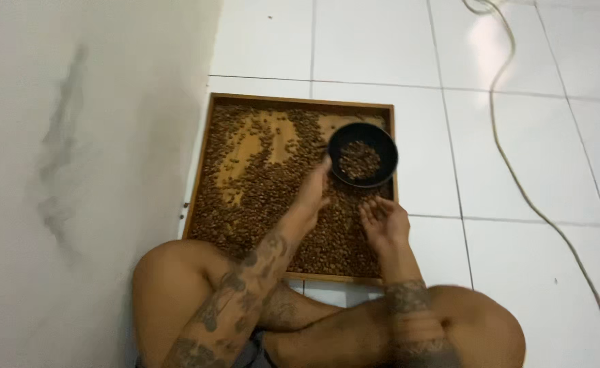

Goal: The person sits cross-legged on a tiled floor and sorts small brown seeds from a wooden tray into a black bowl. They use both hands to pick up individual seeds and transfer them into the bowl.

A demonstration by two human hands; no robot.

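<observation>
A shallow wooden tray (293, 102) is laid flat on the white tiled floor (518, 170), pushed against the wall (75, 136) at 9 o'clock, likely so the brown beans (259, 197) stay contained by its raised rim and within reach of the seated person, whose crossed legs are seen at 6 o'clock of the tray. The beans are spread in a thin layer, with bare wood patches towards 12 o'clock, which suits picking through them one by one. A small black bowl (362, 158) is set on the tray's 2 o'clock corner, part filled with beans, kept near both hands. The left hand (315, 191) is stretched out towards the bowl, fingertips at or just beside its 9 o'clock rim; the grip looks loosely closed, but whether beans are pinched cannot be told from the blur. The right hand (383, 219) is held palm up just at 6 o'clock of the bowl, fingers curled into a loose cup, half spread, seemingly cradling something small, though contents are not made out. A pale cable (511, 157) is trailed across the floor at 3 o'clock, well apart from the tray
</observation>
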